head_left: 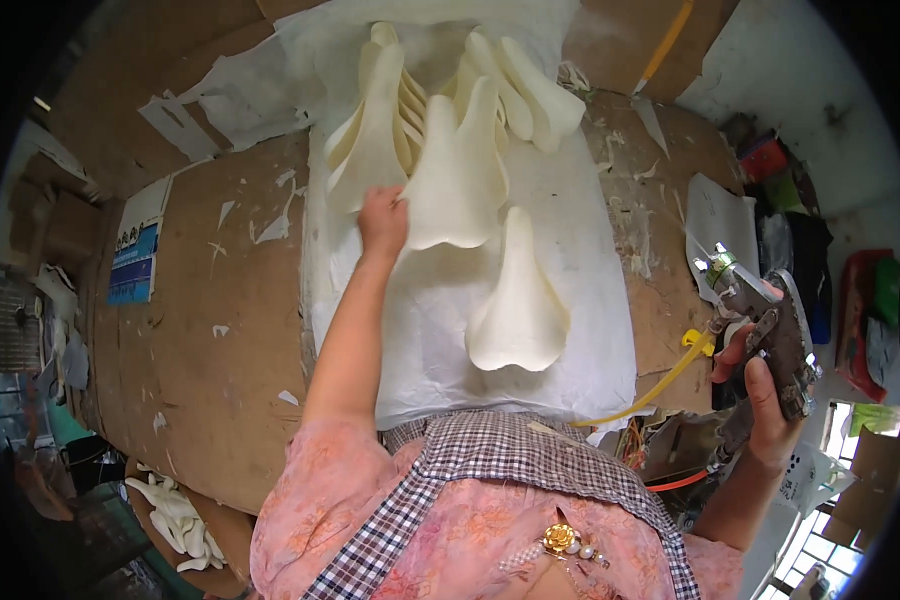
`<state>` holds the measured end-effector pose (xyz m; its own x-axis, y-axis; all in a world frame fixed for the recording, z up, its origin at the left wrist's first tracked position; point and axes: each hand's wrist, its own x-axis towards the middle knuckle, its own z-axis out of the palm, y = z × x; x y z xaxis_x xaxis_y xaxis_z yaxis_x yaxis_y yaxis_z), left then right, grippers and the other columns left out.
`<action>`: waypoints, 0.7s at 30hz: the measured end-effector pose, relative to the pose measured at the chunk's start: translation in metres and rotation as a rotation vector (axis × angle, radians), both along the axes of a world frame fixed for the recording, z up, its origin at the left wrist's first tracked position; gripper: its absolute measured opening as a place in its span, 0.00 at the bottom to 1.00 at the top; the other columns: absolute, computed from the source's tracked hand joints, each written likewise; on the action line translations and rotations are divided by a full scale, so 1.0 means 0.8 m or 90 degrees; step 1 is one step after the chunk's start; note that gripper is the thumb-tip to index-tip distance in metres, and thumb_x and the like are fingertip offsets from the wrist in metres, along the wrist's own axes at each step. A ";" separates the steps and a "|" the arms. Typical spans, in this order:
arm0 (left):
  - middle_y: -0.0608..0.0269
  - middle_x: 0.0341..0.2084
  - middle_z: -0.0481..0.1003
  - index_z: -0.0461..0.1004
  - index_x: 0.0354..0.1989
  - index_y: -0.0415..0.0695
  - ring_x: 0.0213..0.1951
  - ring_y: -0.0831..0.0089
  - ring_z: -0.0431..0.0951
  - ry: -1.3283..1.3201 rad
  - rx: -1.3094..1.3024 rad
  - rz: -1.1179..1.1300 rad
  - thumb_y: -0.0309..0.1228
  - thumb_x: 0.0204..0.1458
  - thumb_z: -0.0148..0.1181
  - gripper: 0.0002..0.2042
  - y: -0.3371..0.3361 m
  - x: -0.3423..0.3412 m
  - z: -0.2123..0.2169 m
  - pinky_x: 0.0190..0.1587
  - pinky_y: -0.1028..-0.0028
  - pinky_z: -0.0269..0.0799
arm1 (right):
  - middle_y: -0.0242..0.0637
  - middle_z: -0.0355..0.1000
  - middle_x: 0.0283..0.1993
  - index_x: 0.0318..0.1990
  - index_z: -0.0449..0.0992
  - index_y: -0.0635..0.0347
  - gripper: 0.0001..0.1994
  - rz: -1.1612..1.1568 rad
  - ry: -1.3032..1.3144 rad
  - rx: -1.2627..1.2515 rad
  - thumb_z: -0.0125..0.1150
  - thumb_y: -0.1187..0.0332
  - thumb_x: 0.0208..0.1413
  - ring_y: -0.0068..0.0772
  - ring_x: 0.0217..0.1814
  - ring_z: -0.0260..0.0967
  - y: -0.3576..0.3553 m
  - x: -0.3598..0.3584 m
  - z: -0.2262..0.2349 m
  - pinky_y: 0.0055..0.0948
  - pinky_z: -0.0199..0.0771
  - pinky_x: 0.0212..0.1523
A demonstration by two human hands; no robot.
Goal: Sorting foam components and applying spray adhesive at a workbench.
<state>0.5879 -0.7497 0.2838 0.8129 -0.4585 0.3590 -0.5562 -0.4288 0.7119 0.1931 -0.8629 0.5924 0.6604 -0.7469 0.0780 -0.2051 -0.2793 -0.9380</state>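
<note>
My left hand is closed, its fingertips at the lower edge of a cream foam saddle pad in the stack at the far left of the white sheet. Right beside it lies another saddle pad, its wide end toward me. A single saddle pad rests apart, nearer to me. Off to the right, my right hand is wrapped round a stained spray gun. The gun's nozzle points toward the far left, with a faint pale streak in front of it.
A white sheet covers the middle of the cardboard-topped table, which carries scraps and flakes. A yellow hose crosses its near right edge. More saddle pads lie at the back. A box of pale pieces stands low on the left.
</note>
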 end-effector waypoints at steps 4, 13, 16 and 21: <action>0.62 0.29 0.70 0.76 0.38 0.39 0.29 0.74 0.71 0.047 -0.071 0.049 0.23 0.44 0.57 0.11 0.122 0.016 0.026 0.32 0.77 0.67 | 0.37 0.69 0.31 0.59 0.59 0.67 0.33 0.151 0.112 0.018 0.61 0.61 0.47 0.22 0.25 0.65 -0.015 0.018 -0.009 0.22 0.66 0.27; 0.64 0.29 0.71 0.76 0.37 0.38 0.31 0.75 0.71 0.142 -0.170 -0.040 0.26 0.43 0.60 0.11 0.021 0.054 0.020 0.37 0.78 0.67 | 0.37 0.68 0.35 0.60 0.57 0.68 0.27 0.047 0.001 0.006 0.54 0.69 0.52 0.25 0.33 0.65 -0.067 0.000 -0.004 0.25 0.67 0.38; 0.59 0.33 0.73 0.75 0.38 0.39 0.37 0.70 0.73 0.202 -0.252 -0.090 0.26 0.43 0.59 0.12 -0.068 0.057 -0.018 0.43 0.74 0.67 | 0.34 0.68 0.32 0.58 0.61 0.66 0.25 0.038 0.077 0.016 0.51 0.70 0.52 0.24 0.31 0.65 -0.107 -0.009 -0.011 0.24 0.67 0.36; 0.53 0.40 0.72 0.71 0.44 0.39 0.45 0.60 0.72 0.244 -0.059 -0.054 0.29 0.39 0.62 0.20 -0.133 0.061 -0.045 0.49 0.68 0.65 | 0.35 0.67 0.30 0.57 0.62 0.66 0.23 0.022 0.015 0.024 0.52 0.69 0.53 0.23 0.27 0.64 -0.140 -0.001 -0.011 0.22 0.66 0.32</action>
<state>0.6368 -0.8561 0.2478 0.8565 -0.5097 0.0810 -0.2743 -0.3166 0.9080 0.1927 -0.9748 0.5839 0.6866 -0.7262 0.0335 -0.2188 -0.2504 -0.9431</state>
